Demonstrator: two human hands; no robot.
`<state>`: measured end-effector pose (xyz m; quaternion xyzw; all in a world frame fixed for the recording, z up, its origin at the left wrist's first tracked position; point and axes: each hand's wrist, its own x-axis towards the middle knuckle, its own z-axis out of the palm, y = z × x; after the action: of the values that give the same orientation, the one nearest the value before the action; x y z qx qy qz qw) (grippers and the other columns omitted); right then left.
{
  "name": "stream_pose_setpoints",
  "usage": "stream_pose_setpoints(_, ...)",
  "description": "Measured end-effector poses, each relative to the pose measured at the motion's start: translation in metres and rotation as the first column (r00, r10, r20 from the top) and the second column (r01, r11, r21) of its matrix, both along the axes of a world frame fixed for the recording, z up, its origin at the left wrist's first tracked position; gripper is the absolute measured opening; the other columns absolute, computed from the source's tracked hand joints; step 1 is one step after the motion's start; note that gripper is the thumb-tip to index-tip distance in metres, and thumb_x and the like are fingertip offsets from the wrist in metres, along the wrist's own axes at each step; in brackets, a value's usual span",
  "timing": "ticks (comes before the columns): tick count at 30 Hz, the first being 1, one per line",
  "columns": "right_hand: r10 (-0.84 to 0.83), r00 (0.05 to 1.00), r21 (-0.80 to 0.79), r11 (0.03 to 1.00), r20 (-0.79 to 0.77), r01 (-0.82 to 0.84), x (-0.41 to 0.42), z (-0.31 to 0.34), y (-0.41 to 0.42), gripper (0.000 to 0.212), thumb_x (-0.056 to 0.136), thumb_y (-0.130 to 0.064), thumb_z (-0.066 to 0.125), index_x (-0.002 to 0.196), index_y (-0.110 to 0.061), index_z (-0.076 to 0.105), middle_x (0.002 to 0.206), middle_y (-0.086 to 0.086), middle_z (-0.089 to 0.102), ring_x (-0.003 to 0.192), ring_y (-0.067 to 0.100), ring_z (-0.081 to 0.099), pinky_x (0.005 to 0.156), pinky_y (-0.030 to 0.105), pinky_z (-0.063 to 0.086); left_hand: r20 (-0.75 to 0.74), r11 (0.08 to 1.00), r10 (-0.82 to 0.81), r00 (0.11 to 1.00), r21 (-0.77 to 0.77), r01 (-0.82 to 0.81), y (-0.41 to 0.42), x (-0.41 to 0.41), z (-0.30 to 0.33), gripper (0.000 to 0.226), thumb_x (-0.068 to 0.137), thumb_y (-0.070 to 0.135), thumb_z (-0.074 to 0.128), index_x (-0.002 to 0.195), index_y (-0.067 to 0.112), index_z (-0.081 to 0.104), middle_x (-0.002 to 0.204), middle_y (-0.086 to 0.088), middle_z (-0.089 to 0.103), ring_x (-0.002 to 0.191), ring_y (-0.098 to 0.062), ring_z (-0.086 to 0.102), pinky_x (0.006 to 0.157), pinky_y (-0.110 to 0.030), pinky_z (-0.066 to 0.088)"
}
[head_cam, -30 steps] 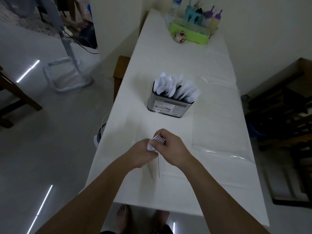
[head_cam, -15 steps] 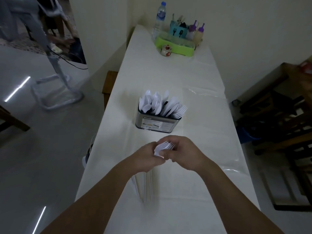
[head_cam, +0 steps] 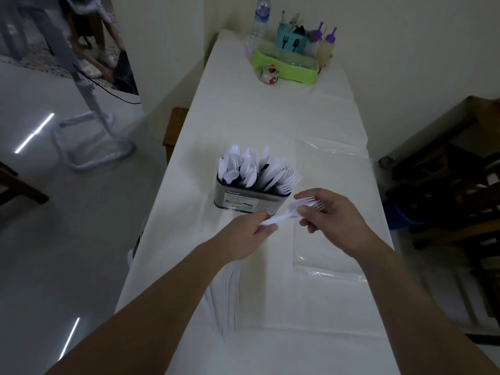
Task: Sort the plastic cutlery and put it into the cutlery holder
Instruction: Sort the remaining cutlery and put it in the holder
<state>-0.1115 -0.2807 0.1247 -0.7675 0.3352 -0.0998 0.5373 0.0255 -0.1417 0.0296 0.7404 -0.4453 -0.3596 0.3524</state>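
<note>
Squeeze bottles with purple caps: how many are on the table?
2. Both stand at the table's far end, behind the green tray: one beside the teal holder, the other just right of it. More may be hidden.

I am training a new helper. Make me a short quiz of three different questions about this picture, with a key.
1. True or false: the holder already has cutlery in it.
2. What does the right hand grip? A) spoons B) forks C) a bottle
3. Fill in: the left hand pinches the ____ ends of the forks.

Key: 1 true; 2 B; 3 handle.
</note>
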Motion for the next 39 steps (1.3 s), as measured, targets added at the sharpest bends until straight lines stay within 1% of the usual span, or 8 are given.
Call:
stream_pose_setpoints(3,-0.031,0.999,-0.039,0.999,0.025,0.032,0.001,0.003,-0.012,0.017,0.089,0.001,0.064,0.102,-0.009,0.071,0.073,0.005,0.070,0.059,0.012,0.065,0.054,0.023,0.053,0.083,0.997,0.053,0.995,-0.068,-0.047,-0.015,0.004,0.000,0.020,0.095,0.042,0.056,0.086,0.024,0.054,0.074,0.005,0.058,0.066,-0.013,0.053,0.057,-0.028,0.036)
stream_pose_setpoints(6,-0.083,0.996,-0.083,0.993,0.045,0.086,0.001,0.007,-0.028,0.017,0.089,-0.003,0.066,0.099,-0.016,0.071,0.077,0.010,0.071,0.060,0.013,0.066,0.056,0.023,0.053,0.204,0.978,0.144,0.968,-0.181,-0.107,-0.023,0.007,0.000,0.022,0.090,0.034,0.061,0.109,0.022,0.061,0.096,0.007,0.064,0.087,-0.014,0.060,0.069,-0.029,0.045)
stream_pose_setpoints(10,-0.135,0.988,-0.138,0.980,0.074,0.144,-0.002,0.011,-0.048,0.021,0.090,-0.008,0.066,0.093,-0.028,0.071,0.081,0.002,0.073,0.065,0.017,0.069,0.058,0.025,0.054,0.493,0.934,0.311,0.812,-0.316,-0.166,-0.019,0.007,-0.004,0.040,0.086,0.019,0.044,0.120,0.008,0.063,0.112,-0.006,0.065,0.103,-0.026,0.060,0.086,-0.037,0.053)
stream_pose_setpoints(14,-0.136,0.990,-0.202,0.969,0.032,0.139,0.001,0.009,-0.057,0.020,0.091,-0.011,0.066,0.092,-0.031,0.069,0.080,0.000,0.072,0.066,0.017,0.069,0.060,0.026,0.055,0.696,0.981,0.147,0.703,-0.194,-0.013,-0.016,0.004,-0.015,0.052,0.080,0.019,0.037,0.122,0.005,0.064,0.129,-0.010,0.062,0.125,-0.032,0.054,0.104,-0.044,0.046)
stream_pose_setpoints(19,-0.148,0.989,-0.229,0.962,0.020,0.149,0.009,0.009,-0.065,0.012,0.091,-0.014,0.066,0.097,-0.023,0.070,0.084,0.001,0.072,0.067,0.016,0.070,0.061,0.025,0.054,0.714,0.994,0.093,0.694,-0.109,-0.021,-0.016,-0.003,-0.015,0.053,0.075,0.013,0.059,0.127,0.004,0.061,0.137,-0.012,0.057,0.129,-0.033,0.050,0.102,-0.047,0.046)
stream_pose_setpoints(28,-0.179,0.983,-0.276,0.944,0.039,0.183,0.018,0.016,-0.079,0.016,0.090,-0.014,0.065,0.088,-0.030,0.068,0.082,0.000,0.071,0.065,0.016,0.069,0.061,0.026,0.054,0.691,0.997,0.066,0.720,-0.076,-0.019,-0.017,-0.002,-0.014,0.059,0.079,0.019,0.037,0.132,0.004,0.056,0.138,-0.011,0.053,0.132,-0.031,0.045,0.104,-0.044,0.044)
stream_pose_setpoints(34,-0.049,0.990,-0.510,0.860,-0.130,-0.025,0.033,0.015,-0.073,0.012,0.089,-0.021,0.067,0.099,-0.026,0.071,0.081,-0.006,0.069,0.070,0.012,0.064,0.069,0.021,0.049,0.679,0.995,0.084,0.729,-0.096,-0.025,-0.016,-0.001,-0.014,0.056,0.076,0.011,0.056,0.132,0.002,0.056,0.137,-0.011,0.054,0.131,-0.032,0.047,0.103,-0.043,0.045)
stream_pose_setpoints(39,0.100,0.940,-0.644,0.704,-0.326,-0.298,0.056,0.005,-0.059,0.021,0.091,-0.020,0.064,0.110,-0.017,0.071,0.105,0.003,0.073,0.093,0.020,0.064,0.075,0.019,0.037,0.668,0.994,0.089,0.739,-0.111,-0.020,-0.014,-0.001,-0.014,0.060,0.074,0.008,0.065,0.132,0.002,0.056,0.139,-0.011,0.054,0.133,-0.031,0.046,0.103,-0.044,0.044)
